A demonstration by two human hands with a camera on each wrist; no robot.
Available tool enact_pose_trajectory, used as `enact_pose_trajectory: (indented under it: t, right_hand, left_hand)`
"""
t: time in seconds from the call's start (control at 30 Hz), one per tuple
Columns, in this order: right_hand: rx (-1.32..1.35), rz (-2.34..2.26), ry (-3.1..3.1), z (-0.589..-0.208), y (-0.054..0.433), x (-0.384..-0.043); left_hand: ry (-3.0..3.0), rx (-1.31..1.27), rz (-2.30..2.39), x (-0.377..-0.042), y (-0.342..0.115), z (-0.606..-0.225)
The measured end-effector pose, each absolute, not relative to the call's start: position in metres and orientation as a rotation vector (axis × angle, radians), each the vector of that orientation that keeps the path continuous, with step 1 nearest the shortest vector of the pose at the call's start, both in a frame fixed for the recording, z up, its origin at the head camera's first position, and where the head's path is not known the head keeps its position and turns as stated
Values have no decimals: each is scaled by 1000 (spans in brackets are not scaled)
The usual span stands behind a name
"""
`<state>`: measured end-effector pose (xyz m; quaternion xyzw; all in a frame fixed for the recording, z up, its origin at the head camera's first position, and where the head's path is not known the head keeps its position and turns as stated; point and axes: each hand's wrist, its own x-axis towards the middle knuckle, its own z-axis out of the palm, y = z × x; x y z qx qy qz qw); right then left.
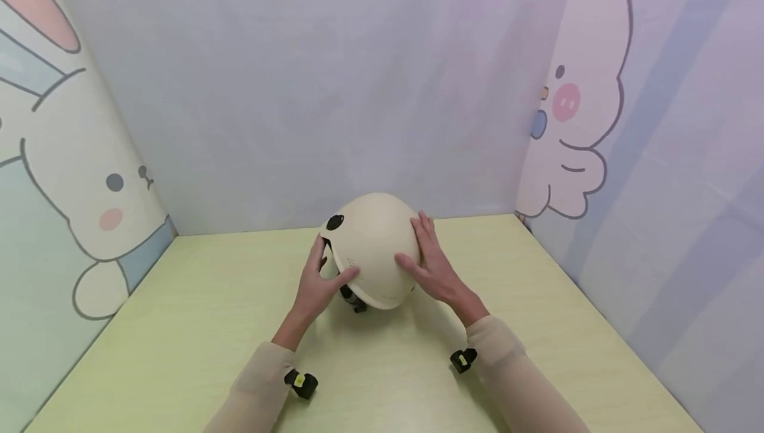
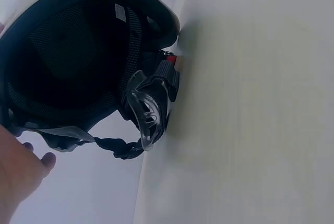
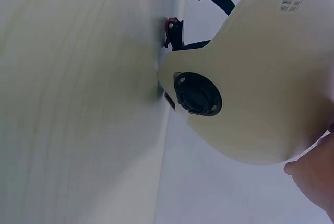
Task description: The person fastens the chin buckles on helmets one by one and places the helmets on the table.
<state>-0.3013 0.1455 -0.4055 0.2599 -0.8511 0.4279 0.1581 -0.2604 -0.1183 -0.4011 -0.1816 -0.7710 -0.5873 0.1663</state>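
A cream helmet [image 1: 379, 241] stands tilted at the middle of the table, its opening turned to the left. My left hand [image 1: 313, 287] grips the rim on the left side, thumb over the shell and fingers along the edge. On the right, my right hand [image 1: 438, 274] rests against the rounded shell with fairly straight fingers and the thumb apart. The left wrist view shows the dark padded lining [image 2: 68, 57] and a black chin strap [image 2: 117, 145] with a clear plastic piece [image 2: 146, 114]. A black round fitting [image 3: 198, 93] marks the shell in the right wrist view.
The pale yellow-green table [image 1: 197, 327] lies under both forearms. Fabric walls rise around it: a plain one [image 1: 310, 88] behind, and cartoon-printed ones on the left [image 1: 77, 154] and right [image 1: 597, 88]. Each sleeve carries a small black device, left [image 1: 303, 383] and right [image 1: 462, 360].
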Motion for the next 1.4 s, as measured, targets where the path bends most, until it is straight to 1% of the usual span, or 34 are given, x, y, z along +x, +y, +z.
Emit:
enact_pose_trajectory:
  t: [0.13, 0.37, 0.57, 0.9, 1.13, 1.4]
  right_hand:
    - [809, 1214, -2385, -406, 144, -302]
    - [861, 1176, -2351, -407, 144, -303]
    - [838, 1180, -2366, -406, 145, -303]
    - [771, 1150, -2359, -403, 144, -301]
    - [732, 1182, -2353, -403, 144, -301]
    - [693, 1212, -2351, -404, 142, -299]
  left_hand:
    - [-2169, -517, -1660, -255, -117, -393]
    - [-2145, -570, -1665, -256, -115, -394]
    - [-2157, -647, -1672, -257, -115, -395]
    - [-2209, -632, -1910, -255, -115, -391]
    - [-2204, -691, -1733, -252, -111, -388]
    - [-2211, -643, -1554, -245, -104, -384]
